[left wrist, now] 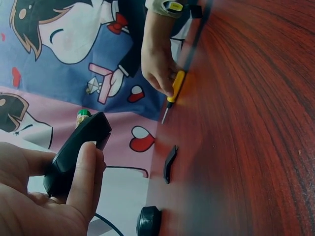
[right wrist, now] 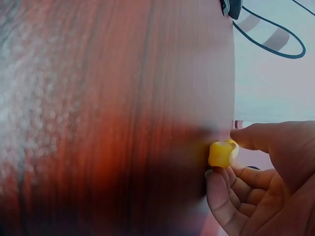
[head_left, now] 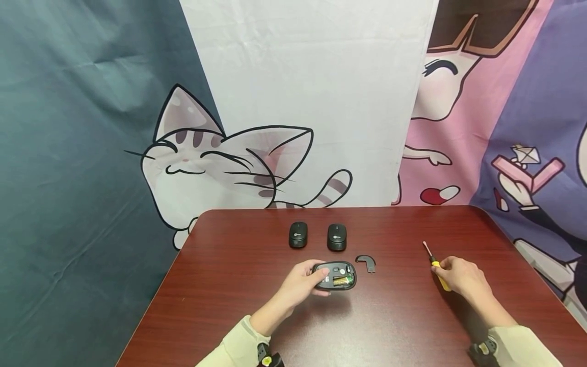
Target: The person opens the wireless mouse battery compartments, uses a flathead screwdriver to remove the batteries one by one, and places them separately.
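My left hand (head_left: 295, 283) grips a black computer mouse (head_left: 321, 283) above the table, its underside facing up. The battery compartment is uncovered, and a green and gold battery (head_left: 343, 281) shows in it. In the left wrist view, the battery's green end (left wrist: 83, 113) stands out past the mouse body. At the right, my right hand (head_left: 465, 278) pinches the yellow handle of a screwdriver (head_left: 443, 283) between thumb and fingers. Its shaft points away, close to the tabletop. The right wrist view shows only the handle's butt end (right wrist: 221, 154). A black curved battery cover (head_left: 369, 263) lies right of the held mouse.
Two more black mice, one on the left (head_left: 298, 235) and one on the right (head_left: 337, 237), stand upright toward the back of the reddish-brown table (head_left: 220, 265). Behind the table's far edge hangs a cartoon-printed cloth (head_left: 312, 76).
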Demonstrator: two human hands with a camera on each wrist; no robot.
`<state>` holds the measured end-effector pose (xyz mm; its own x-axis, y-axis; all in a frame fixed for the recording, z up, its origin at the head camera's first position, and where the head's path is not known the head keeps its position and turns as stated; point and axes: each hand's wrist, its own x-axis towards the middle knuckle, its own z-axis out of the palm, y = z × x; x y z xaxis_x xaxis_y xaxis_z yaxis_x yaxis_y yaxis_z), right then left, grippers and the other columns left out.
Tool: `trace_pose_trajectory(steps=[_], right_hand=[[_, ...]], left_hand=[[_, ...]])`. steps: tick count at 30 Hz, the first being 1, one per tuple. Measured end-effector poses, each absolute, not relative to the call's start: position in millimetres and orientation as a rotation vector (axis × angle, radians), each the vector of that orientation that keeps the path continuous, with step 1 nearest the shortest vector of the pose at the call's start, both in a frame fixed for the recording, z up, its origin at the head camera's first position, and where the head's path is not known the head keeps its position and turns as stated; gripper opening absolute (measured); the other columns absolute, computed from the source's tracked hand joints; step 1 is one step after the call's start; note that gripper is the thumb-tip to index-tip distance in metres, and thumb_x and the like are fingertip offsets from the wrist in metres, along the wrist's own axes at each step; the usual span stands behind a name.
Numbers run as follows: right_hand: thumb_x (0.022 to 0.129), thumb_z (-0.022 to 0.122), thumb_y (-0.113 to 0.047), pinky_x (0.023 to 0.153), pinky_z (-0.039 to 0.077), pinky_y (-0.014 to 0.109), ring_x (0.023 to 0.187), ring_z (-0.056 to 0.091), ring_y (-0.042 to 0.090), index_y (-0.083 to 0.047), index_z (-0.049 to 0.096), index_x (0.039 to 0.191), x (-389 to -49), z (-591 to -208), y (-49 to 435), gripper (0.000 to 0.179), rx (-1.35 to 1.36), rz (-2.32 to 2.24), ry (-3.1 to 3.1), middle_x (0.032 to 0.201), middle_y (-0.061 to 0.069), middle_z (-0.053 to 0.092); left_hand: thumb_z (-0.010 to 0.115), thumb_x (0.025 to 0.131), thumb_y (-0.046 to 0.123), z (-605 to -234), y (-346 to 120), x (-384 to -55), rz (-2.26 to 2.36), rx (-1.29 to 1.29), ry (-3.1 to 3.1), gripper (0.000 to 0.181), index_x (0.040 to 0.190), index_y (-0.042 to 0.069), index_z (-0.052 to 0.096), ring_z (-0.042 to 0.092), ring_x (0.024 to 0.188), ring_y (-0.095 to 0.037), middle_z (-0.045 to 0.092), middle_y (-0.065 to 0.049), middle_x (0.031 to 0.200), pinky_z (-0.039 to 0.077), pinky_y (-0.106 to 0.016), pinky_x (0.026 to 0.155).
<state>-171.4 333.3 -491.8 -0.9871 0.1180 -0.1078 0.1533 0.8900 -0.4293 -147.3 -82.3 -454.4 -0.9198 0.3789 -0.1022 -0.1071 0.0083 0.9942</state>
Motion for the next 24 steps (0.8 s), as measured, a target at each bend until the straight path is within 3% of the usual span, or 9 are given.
trace_pose_trajectory(steps=[6,13,20,24], right_hand=[[0.092,0.069,-0.045,0.06,0.049,0.045,0.083,0.061,0.04,0.004,0.067,0.105,-170,-490,332,0.051,0.224,-0.681,2.961,0.095,0.024,0.069],[0.094,0.066,-0.044,0.06,0.049,0.044,0.083,0.061,0.039,0.006,0.066,0.106,-169,-488,334,0.051,0.221,-0.683,2.969,0.094,0.024,0.068],[0.095,0.067,-0.037,0.077,0.051,0.064,0.099,0.056,0.052,0.01,0.062,0.113,-165,-487,330,0.05,0.146,-0.709,3.12,0.106,0.035,0.061],[0.095,0.067,-0.035,0.082,0.049,0.067,0.105,0.053,0.054,0.009,0.061,0.118,-159,-481,320,0.05,0.117,-0.771,3.184,0.112,0.038,0.058]], left_hand=[[0.061,0.102,0.014,-453,-83,-145,1.979,0.288,1.957,0.037,0.129,-0.01,0.057,0.074,0.087,-0.024,0.071,-0.018,0.107,0.066,-0.034,0.074],[0.061,0.102,0.015,-453,-84,-146,1.984,0.274,1.952,0.038,0.13,-0.01,0.057,0.075,0.086,-0.025,0.071,-0.018,0.107,0.066,-0.034,0.074],[0.06,0.102,0.016,-450,-88,-148,2.002,0.266,1.951,0.038,0.13,-0.011,0.056,0.074,0.082,-0.023,0.071,-0.019,0.106,0.066,-0.035,0.073],[0.061,0.102,0.017,-447,-90,-148,1.997,0.282,1.969,0.039,0.129,-0.01,0.058,0.074,0.079,-0.021,0.072,-0.018,0.102,0.066,-0.038,0.074]])
